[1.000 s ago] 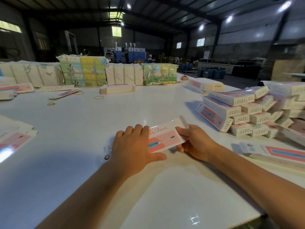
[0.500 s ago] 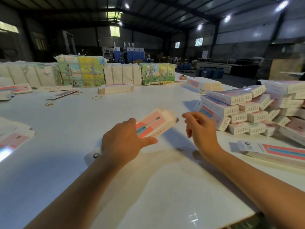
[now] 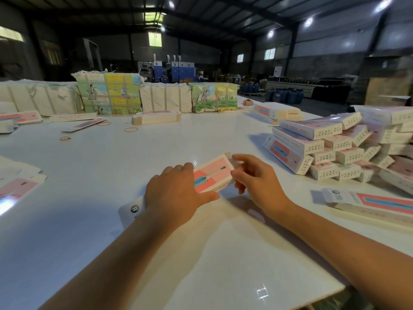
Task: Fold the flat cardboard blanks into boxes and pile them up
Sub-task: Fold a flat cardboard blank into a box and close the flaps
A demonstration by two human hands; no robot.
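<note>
On the desk (image 3: 93, 166), the box (image 3: 212, 175) sits near the middle front, between the left hand (image 3: 176, 195) and the right hand (image 3: 257, 177). A pile of folded boxes (image 3: 330, 146) stands to its right; flat blanks (image 3: 380, 202) lie before that pile. Wrapped bundles (image 3: 109, 95) line the far edge, with 1 stack of blanks (image 3: 156, 117) before them. More blanks (image 3: 17, 186) lie at the left.

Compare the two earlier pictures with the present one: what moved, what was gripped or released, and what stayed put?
The box, flat on the table a second ago, was popped open. The right hand let go half a second ago and now has its fingers at the far end flap. The left hand keeps holding the box. The pile of folded boxes is unchanged.
</note>
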